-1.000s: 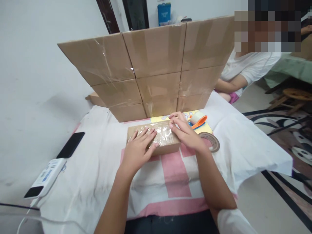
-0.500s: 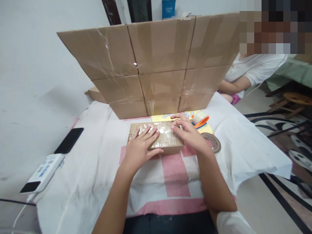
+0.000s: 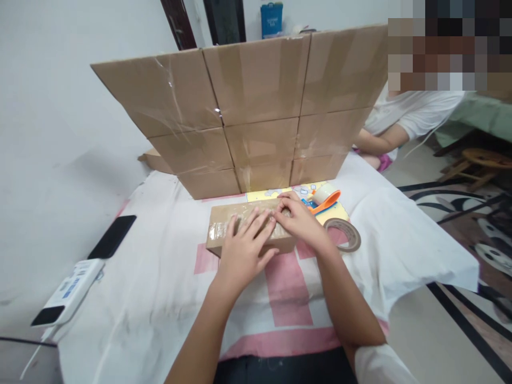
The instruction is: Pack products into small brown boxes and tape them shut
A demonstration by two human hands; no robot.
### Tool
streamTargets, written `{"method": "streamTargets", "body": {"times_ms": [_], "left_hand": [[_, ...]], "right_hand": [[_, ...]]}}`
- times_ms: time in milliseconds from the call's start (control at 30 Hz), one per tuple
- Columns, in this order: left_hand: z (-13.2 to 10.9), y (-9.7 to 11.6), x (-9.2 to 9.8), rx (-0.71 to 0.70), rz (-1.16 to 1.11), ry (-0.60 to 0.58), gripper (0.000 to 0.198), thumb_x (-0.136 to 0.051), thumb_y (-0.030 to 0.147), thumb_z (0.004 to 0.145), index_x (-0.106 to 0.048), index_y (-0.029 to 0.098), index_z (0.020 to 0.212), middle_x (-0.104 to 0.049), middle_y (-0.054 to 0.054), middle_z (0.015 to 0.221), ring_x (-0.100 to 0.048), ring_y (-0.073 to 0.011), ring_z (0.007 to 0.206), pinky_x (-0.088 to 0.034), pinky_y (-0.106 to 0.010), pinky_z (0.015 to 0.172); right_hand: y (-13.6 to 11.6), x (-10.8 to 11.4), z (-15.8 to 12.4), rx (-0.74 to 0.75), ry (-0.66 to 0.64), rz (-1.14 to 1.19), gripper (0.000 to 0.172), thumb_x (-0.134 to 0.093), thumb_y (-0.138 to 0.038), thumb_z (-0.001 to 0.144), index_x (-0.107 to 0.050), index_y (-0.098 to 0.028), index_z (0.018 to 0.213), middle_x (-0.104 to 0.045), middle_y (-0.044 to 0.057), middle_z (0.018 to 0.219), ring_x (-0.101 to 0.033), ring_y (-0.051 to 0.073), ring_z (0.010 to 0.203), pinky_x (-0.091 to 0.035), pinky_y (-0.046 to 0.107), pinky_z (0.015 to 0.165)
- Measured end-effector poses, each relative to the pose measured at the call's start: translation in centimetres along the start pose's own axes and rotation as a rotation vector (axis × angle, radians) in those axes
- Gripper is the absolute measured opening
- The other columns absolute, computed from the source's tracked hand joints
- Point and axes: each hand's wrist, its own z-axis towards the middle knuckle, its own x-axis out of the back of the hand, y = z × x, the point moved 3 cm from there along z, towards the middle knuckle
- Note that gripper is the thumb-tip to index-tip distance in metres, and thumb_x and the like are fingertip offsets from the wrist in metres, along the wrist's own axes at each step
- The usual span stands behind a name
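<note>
A small cardboard box (image 3: 220,218) with clear tape over its top lies on the cloth-covered table. My left hand (image 3: 248,245) rests on the box top with its fingers spread. At the right part of the top, my right hand (image 3: 298,218) has its thumb and index finger pinched together; what is between them, if anything, is too small to make out. Just right of the box are a roll of brown tape (image 3: 352,236) and an orange-handled tape dispenser (image 3: 328,201) on a yellow patterned sheet (image 3: 320,217).
A wall of stacked, taped cardboard boxes (image 3: 260,112) stands behind the small box. A black phone (image 3: 112,236) and a white power strip (image 3: 74,285) lie at the left. A person in a white shirt (image 3: 424,112) sits at the back right.
My left hand has slid to the right across the box top, uncovering its left end. My right hand has shifted slightly left, its thumb and index finger now closed together.
</note>
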Motion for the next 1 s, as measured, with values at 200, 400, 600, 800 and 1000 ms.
{"method": "streamTargets", "body": {"times_ms": [200,400,600,800,1000], "left_hand": [[-0.5,0.4,-0.6,-0.043,0.002,0.063,0.036,-0.050,0.028,0.102,-0.060,0.024,0.136,-0.062,-0.005,0.142,-0.053,-0.0236,0.137,-0.032,-0.047,0.112],[0.4,0.5,-0.3,0.010,0.021,-0.060,0.043,-0.056,0.032,0.098,-0.056,0.024,0.140,-0.056,-0.007,0.149,-0.055,-0.0256,0.133,-0.042,-0.044,0.097],[1.5,0.0,-0.1,-0.017,0.043,-0.159,0.065,-0.067,0.034,0.092,-0.043,0.017,0.150,-0.058,-0.007,0.147,-0.057,-0.0273,0.120,-0.043,-0.044,0.092],[-2.4,-2.4,1.8,-0.080,0.130,-0.063,0.053,-0.068,0.030,0.092,-0.054,0.017,0.141,-0.065,-0.006,0.139,-0.060,-0.0271,0.110,-0.043,-0.039,0.083],[-5.2,-4.8,2.4,-0.031,0.191,0.041,0.048,-0.072,0.032,0.089,-0.062,0.018,0.133,-0.069,-0.009,0.130,-0.061,-0.0280,0.104,-0.043,-0.039,0.079]], "right_hand": [[0.9,0.3,0.3,-0.026,0.124,-0.048,0.023,-0.063,-0.025,0.078,-0.040,-0.023,0.073,-0.049,0.001,0.085,-0.051,0.019,0.083,-0.042,0.034,0.083],[1.6,0.1,0.8,-0.024,0.163,-0.017,0.020,-0.063,-0.028,0.076,-0.044,-0.022,0.076,-0.051,0.000,0.084,-0.051,0.019,0.083,-0.040,0.033,0.080],[2.1,-0.1,0.8,-0.056,0.190,0.061,0.018,-0.060,-0.034,0.080,-0.048,-0.021,0.073,-0.056,0.000,0.078,-0.054,0.018,0.079,-0.043,0.032,0.078],[4.7,5.7,1.5,-0.163,0.371,-0.135,0.029,-0.053,-0.041,0.086,-0.064,-0.017,0.074,-0.068,0.005,0.076,-0.062,0.019,0.075,-0.047,0.030,0.071],[7.9,6.5,10.1,-0.375,-0.189,-0.992,0.029,-0.055,-0.021,0.087,-0.077,-0.017,0.106,-0.075,0.014,0.113,-0.067,0.027,0.108,-0.047,0.031,0.090]]}}
